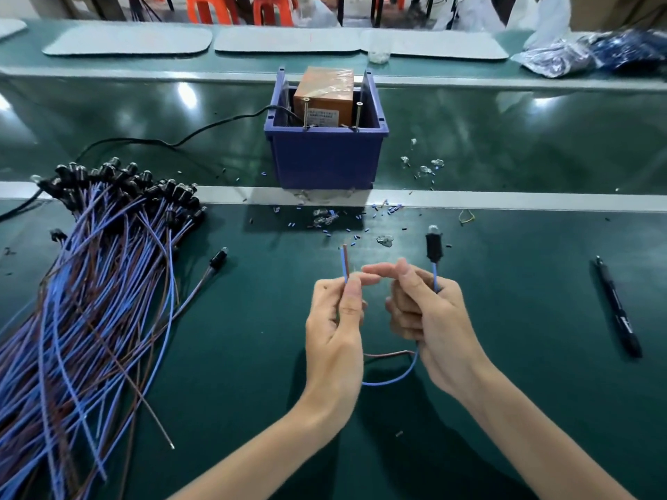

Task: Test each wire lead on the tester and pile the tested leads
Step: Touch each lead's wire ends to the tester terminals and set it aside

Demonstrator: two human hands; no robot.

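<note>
One wire lead (391, 380), a blue and a brown strand with a black lamp socket (434, 247) at one end, loops between my hands above the green mat. My left hand (335, 323) pinches the two bare wire ends (345, 261), which point up. My right hand (429, 312) grips the lead just below the socket, its forefinger stretched toward the left hand. The tester (325, 97), an orange box with two upright metal pins, sits in a blue bin (326, 157) straight ahead. A large pile of leads (94, 283) lies at the left.
A black marker pen (618, 308) lies at the right. Wire clippings and small clear bulbs (422, 169) are scattered around the bin. A black cable (151, 140) runs left from the tester. One loose lead (213, 265) lies beside the pile. Grey mats and plastic bags sit at the back.
</note>
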